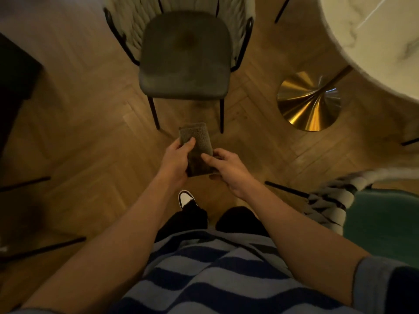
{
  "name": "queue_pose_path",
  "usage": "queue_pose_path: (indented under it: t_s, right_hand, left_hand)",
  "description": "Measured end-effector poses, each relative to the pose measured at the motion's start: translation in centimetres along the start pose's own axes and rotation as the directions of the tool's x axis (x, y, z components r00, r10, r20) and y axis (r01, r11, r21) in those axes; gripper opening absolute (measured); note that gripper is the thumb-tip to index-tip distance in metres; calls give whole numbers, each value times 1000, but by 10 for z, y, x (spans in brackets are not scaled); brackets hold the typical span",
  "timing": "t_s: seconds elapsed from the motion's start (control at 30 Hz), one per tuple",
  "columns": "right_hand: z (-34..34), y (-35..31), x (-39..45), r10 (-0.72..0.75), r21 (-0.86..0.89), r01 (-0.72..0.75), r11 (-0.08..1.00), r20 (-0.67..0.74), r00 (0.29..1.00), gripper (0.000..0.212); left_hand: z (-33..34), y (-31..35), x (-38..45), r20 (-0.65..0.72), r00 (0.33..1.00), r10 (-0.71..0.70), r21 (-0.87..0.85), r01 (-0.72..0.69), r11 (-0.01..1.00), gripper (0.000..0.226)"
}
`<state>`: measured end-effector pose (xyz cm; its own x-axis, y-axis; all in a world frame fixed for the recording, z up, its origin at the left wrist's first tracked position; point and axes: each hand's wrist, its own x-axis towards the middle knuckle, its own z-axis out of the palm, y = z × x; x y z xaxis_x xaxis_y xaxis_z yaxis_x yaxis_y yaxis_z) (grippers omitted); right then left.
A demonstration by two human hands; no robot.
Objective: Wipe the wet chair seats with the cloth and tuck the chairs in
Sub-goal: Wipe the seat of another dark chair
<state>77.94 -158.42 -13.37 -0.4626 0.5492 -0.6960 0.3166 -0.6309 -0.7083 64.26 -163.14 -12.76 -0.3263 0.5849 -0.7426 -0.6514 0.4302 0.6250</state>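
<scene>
- Wooden herringbone floor (90, 137) fills the room, in warm dim light.
- A grey padded chair with thin black legs (184, 57) stands in front of the person, pulled away from the round white marble counter (381, 39) at the upper right; its seat has a darker patch near the middle.
- A folded grey-green terry cloth (197, 146) is held above the floor, in front of the chair.
- The left hand (175, 158) grips the cloth, thumb on top.
- The right hand (229, 165) pinches its right edge.
- A teal chair (383, 225) is at the lower right.
</scene>
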Motion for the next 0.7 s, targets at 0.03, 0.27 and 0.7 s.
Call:
queue_pose_path:
  t_s: [0.03, 0.27, 0.7]
  right_hand:
    - [5, -9, 12, -5, -5, 5, 1000, -30, 1000, 17]
    - [19, -66, 91, 6, 36, -1, 999, -129, 992, 29]
    - [-10, -126, 255, 46, -103, -60, 993, -139, 989, 14]
  left_hand:
    - [-4, 13, 10, 13, 1000, 11, 48, -11, 999, 22]
    - [-8, 73, 67, 106, 991, 84, 428, -122, 896, 14]
    - [34, 118, 211, -83, 995, 54, 304, -26, 952, 13]
